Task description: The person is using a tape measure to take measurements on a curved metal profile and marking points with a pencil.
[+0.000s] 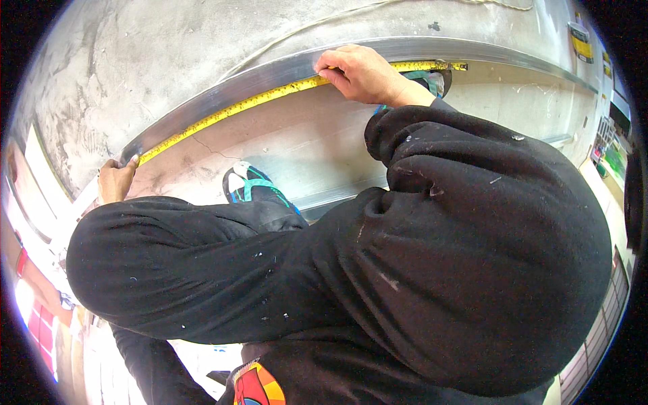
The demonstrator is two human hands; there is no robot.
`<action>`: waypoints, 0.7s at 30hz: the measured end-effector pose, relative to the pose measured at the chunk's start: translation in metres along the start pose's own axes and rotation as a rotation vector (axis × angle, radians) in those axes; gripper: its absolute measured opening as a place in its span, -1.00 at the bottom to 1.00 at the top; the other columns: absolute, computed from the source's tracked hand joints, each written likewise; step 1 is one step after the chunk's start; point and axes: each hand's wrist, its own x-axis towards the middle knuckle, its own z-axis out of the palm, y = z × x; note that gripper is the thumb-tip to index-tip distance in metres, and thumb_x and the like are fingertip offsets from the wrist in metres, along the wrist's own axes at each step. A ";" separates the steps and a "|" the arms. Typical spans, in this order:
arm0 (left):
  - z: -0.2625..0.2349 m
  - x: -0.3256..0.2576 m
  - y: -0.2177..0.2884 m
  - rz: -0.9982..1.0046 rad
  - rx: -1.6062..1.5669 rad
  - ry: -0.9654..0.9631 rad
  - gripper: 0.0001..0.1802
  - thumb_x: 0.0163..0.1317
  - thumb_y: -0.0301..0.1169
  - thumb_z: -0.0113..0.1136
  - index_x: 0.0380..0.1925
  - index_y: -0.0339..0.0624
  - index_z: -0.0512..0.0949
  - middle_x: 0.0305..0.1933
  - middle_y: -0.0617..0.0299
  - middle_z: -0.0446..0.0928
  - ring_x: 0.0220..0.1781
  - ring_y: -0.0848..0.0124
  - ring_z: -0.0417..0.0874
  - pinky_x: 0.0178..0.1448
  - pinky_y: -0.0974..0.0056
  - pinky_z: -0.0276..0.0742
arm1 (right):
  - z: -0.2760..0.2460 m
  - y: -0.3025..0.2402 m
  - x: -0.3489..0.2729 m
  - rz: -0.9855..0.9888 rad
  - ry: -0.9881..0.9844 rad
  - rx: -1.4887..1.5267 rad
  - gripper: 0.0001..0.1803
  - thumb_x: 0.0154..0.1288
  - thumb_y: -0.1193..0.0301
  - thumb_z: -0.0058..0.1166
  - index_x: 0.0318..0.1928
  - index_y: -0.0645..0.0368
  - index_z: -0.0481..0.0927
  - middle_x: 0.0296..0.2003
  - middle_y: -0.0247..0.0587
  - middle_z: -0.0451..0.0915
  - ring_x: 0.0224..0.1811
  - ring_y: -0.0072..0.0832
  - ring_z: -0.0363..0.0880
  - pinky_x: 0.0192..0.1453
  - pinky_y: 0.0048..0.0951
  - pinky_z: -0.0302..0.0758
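We hold a tape (229, 111) along a bar (270, 77), left hand (116, 182) at the tape's left end, right hand (364, 75) across it farther right, a sandal (260, 183) on the floor (169, 34).

In front of you, a long grey metal bar (270, 75) lies crosswise; a thin yellow tape-measure blade (223, 113) with dark markings stretches, extended, along its edge nearer you.

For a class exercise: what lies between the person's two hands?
In the head view, a yellow measuring tape stretches from left hand to right hand, along a metal bar.
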 end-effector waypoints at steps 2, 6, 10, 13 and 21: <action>0.000 -0.001 0.001 -0.018 0.002 -0.014 -0.30 0.12 0.13 0.42 -0.17 -0.44 0.67 -0.16 -0.30 0.71 -0.01 -0.12 0.74 0.08 -0.01 0.58 | -0.002 -0.001 0.001 -0.003 -0.007 -0.006 -0.89 0.35 0.34 0.17 -0.19 0.07 0.63 -0.38 -0.02 0.66 -0.22 0.05 0.66 -0.15 -0.01 0.57; -0.001 -0.001 0.003 -0.016 0.002 0.001 -0.29 0.13 0.13 0.41 -0.16 -0.44 0.68 -0.14 -0.31 0.70 0.00 -0.12 0.74 0.09 -0.02 0.58 | -0.009 -0.002 0.008 0.010 0.145 -0.058 -0.90 0.33 0.38 0.19 -0.20 0.10 0.63 -0.39 -0.02 0.66 -0.24 0.04 0.66 -0.17 -0.03 0.57; -0.001 -0.002 0.003 -0.018 0.012 -0.004 -0.30 0.13 0.13 0.40 -0.15 -0.43 0.68 -0.13 -0.31 0.70 0.00 -0.12 0.74 0.10 -0.01 0.58 | -0.012 -0.004 0.008 0.081 0.235 0.094 -0.91 0.32 0.43 0.22 -0.21 0.16 0.64 -0.39 -0.02 0.67 -0.27 0.01 0.68 -0.19 -0.13 0.58; -0.002 -0.002 0.004 -0.020 0.008 -0.001 -0.30 0.13 0.13 0.40 -0.16 -0.42 0.68 -0.15 -0.30 0.71 -0.01 -0.11 0.74 0.09 0.00 0.58 | -0.011 -0.004 0.001 0.076 0.170 0.127 -0.92 0.31 0.44 0.22 -0.22 0.16 0.64 -0.39 -0.01 0.67 -0.28 0.00 0.69 -0.18 -0.17 0.59; -0.002 -0.002 0.004 -0.029 -0.003 -0.002 -0.33 0.12 0.14 0.42 -0.25 -0.39 0.67 -0.22 -0.23 0.72 -0.08 -0.06 0.75 0.04 0.00 0.58 | -0.005 0.005 -0.005 0.012 0.065 0.049 -0.92 0.32 0.40 0.20 -0.22 0.10 0.62 -0.36 -0.04 0.67 -0.24 0.03 0.66 -0.15 -0.06 0.57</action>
